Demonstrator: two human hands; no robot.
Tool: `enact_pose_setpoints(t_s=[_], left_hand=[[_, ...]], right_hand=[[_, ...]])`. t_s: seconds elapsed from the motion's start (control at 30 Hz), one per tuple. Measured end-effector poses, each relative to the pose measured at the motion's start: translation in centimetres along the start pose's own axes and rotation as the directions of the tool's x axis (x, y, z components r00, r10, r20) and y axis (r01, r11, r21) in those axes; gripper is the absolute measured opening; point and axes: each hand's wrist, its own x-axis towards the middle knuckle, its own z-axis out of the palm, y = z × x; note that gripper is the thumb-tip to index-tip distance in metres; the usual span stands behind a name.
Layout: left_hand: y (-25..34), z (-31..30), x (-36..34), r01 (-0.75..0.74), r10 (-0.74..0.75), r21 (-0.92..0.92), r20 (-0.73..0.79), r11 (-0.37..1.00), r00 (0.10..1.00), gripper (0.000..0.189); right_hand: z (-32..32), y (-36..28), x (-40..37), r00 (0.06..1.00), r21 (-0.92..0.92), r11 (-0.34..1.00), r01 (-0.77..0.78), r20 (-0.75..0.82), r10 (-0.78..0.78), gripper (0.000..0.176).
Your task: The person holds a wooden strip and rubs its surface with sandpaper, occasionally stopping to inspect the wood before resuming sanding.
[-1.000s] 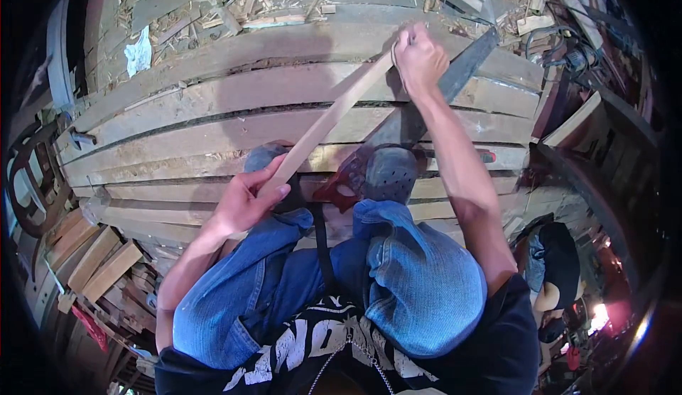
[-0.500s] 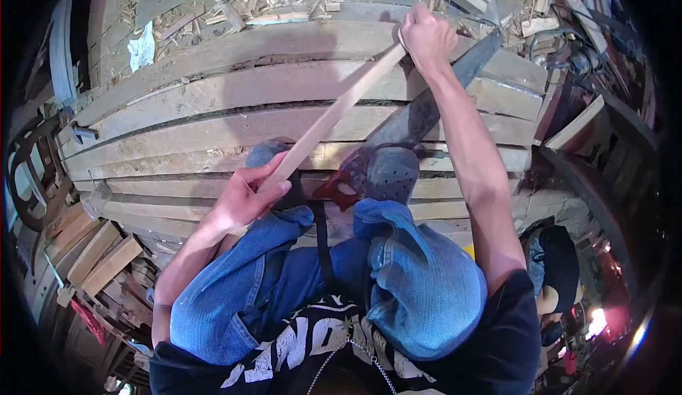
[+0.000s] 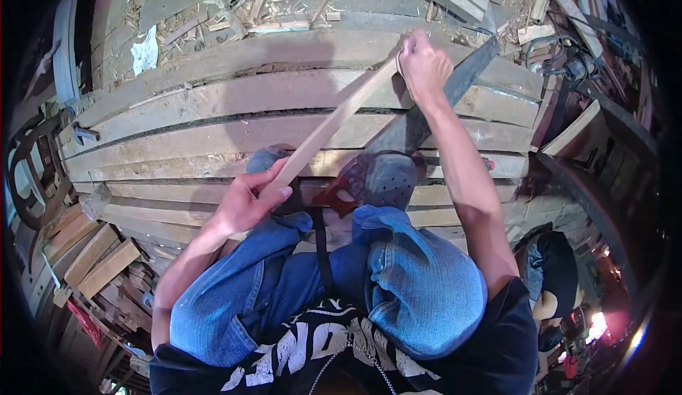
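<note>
A long, thin wooden strip (image 3: 334, 121) runs diagonally between my hands above the planks. My left hand (image 3: 252, 199) grips its near end, thumb on top, just over my left knee. Around the far end my right hand (image 3: 425, 72) is closed in a fist; the fingers' undersides are hidden. Beneath the strip and my right forearm lies a handsaw, its dark blade (image 3: 465, 72) pointing away to the upper right. The saw's red-brown handle (image 3: 335, 196) rests between my feet, partly beside my right clog (image 3: 391, 180).
I squat on a row of wooden planks (image 3: 177, 128). Wood chips and offcuts (image 3: 277, 24) litter the floor beyond. Stacked wood blocks (image 3: 110, 267) stand at left. A tangle of cable (image 3: 561, 57) lies at upper right. Another person (image 3: 558, 274) is behind on the right.
My right hand and forearm have shifted slightly toward me and left, with the strip still held. A small red-tipped object now shows beside the forearm.
</note>
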Motion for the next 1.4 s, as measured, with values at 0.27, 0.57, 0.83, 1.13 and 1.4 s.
enact_pose_setpoints(t_s=[0.27,0.57,0.83,1.13,1.4], left_hand=[[-0.9,0.2,-0.1,0.001,0.001,0.056,-0.036,0.998,0.999,0.055],[0.3,0.7,0.9,-0.009,0.009,-0.029,0.002,1.0,1.0,0.056],[0.3,0.3,1.4,-0.002,0.002,0.0,-0.007,1.0,1.0,0.056],[0.1,0.2,1.4,0.068,-0.07,0.067,0.031,0.995,0.997,0.058],[-0.7,0.3,1.9,0.028,-0.028,0.008,0.035,1.0,0.999,0.056]], right_hand=[[0.0,0.8,0.3,0.999,-0.034,0.998,-0.052,0.008,0.052,0.017],[0.5,2.0,1.2,0.906,0.136,0.974,-0.181,-0.362,0.219,0.028],[-1.0,3.4,0.0,0.888,0.451,0.843,-0.292,-0.2,0.415,0.041],[-3.4,-11.7,-10.2,0.896,0.386,0.81,0.442,-0.14,-0.422,0.028],[-2.0,-7.6,-5.7,0.944,0.146,0.935,0.324,-0.121,-0.308,0.027]])
